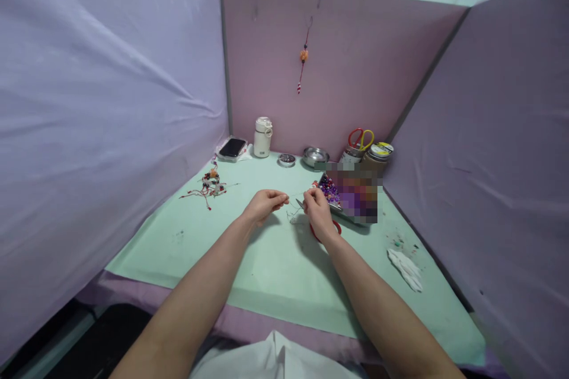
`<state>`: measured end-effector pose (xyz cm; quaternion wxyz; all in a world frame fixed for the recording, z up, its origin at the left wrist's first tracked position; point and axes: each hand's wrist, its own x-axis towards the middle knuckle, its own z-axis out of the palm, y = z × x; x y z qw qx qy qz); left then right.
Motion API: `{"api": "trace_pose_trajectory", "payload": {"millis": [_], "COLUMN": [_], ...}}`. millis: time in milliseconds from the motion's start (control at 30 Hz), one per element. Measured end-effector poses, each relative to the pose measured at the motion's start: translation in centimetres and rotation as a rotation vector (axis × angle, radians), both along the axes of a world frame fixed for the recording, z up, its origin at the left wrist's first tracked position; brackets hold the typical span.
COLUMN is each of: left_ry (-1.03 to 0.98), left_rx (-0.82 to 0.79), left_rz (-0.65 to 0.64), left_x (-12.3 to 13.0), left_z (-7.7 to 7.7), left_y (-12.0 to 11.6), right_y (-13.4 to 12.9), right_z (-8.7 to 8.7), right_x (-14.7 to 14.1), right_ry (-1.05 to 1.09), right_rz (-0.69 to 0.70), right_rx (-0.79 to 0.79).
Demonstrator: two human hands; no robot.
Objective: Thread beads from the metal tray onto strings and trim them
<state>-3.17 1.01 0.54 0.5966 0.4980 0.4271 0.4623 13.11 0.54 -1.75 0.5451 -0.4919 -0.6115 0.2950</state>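
Note:
Above the middle of the table, my left hand (265, 204) is closed in a pinch at the fingertips. My right hand (317, 206) pinches too, a short way to the right. A fine thread (295, 194) runs faintly between the two hands. Loose thin thread (292, 214) lies on the mat just below them. Under my right wrist rests a pair of scissors with red handles (338, 227), partly covered, its blade tip pointing left. Just beyond my right hand a tray of purple and red beads (329, 190) stands, its right part blurred out.
Finished-looking beaded cords (212, 183) lie at left. Along the back stand a phone (233, 147), a white bottle (262, 138), a small round container (287, 160), a metal bowl (316, 157) and jars (379, 155). A white cloth (405, 269) lies at right. A beaded cord (304, 55) hangs on the back panel.

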Motion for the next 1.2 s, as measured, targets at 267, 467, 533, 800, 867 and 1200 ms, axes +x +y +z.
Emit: {"api": "trace_pose_trajectory", "payload": {"millis": [267,467,533,800,867,1200], "left_ry": [0.051,0.205,0.228,0.243,0.22,0.143], "left_rx": [-0.114,0.089,0.127,0.154,0.115,0.042], "left_rz": [-0.086,-0.013,-0.002,0.057,0.046,0.0], "left_x": [-0.1,0.3,0.4,0.4,0.4,0.4], "left_z": [0.2,-0.1,0.0,0.4,0.2,-0.1], "left_y": [-0.2,-0.3,-0.3,-0.3,-0.2,-0.2], "right_y": [0.3,0.0,-0.1,-0.7,-0.8,-0.9], "right_z": [0.0,0.4,0.6,1.4,1.5,1.6], "right_x": [0.5,0.1,0.0,0.2,0.2,0.2], "right_ry": [-0.185,-0.046,0.011,-0.014,-0.022,-0.026], "right_rz": [-0.053,0.174,0.254,0.265,0.254,0.239], "right_rx": [0.035,0.0,-0.092,-0.182,-0.178,-0.17]}}
